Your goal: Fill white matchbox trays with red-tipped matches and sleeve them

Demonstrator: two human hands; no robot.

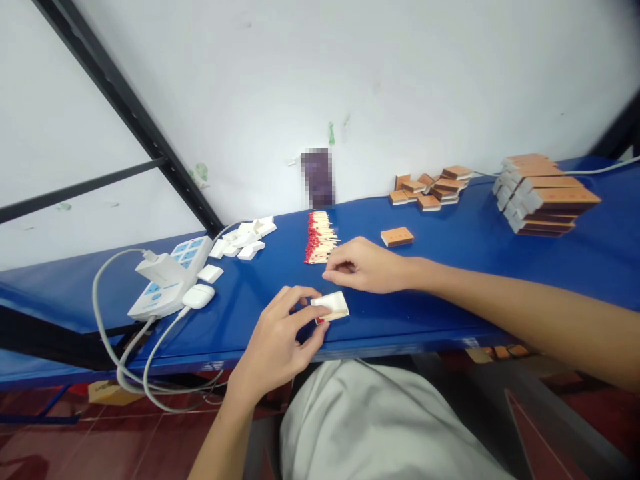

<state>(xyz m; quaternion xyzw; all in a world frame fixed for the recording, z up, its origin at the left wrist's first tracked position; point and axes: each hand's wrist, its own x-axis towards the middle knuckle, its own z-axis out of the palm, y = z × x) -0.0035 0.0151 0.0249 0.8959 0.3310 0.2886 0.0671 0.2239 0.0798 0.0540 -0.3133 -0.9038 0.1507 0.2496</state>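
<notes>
Near the front edge of the blue shelf, my left hand (285,327) grips a small white matchbox tray (336,301) between thumb and fingers. A few matches (325,319) with red heads lie along the tray's near side. Just beyond it my right hand (357,263) is closed in a pinch, its fingertips low over the blue surface. Whatever sits between those fingertips, if anything, is too small to make out. A pile of loose red-headed matches (320,239) lies right behind the right hand's fingers, heads to the left. One orange matchbox (397,237) rests beyond my right wrist.
White trays (245,239) are heaped at left, beside a power strip (173,277) with a plugged-in charger, white cables and an earbud case (199,295). Against the wall at right lie loose matchboxes (435,190) and a larger stack (545,193). A blurred dark object (319,179) stands behind the matches.
</notes>
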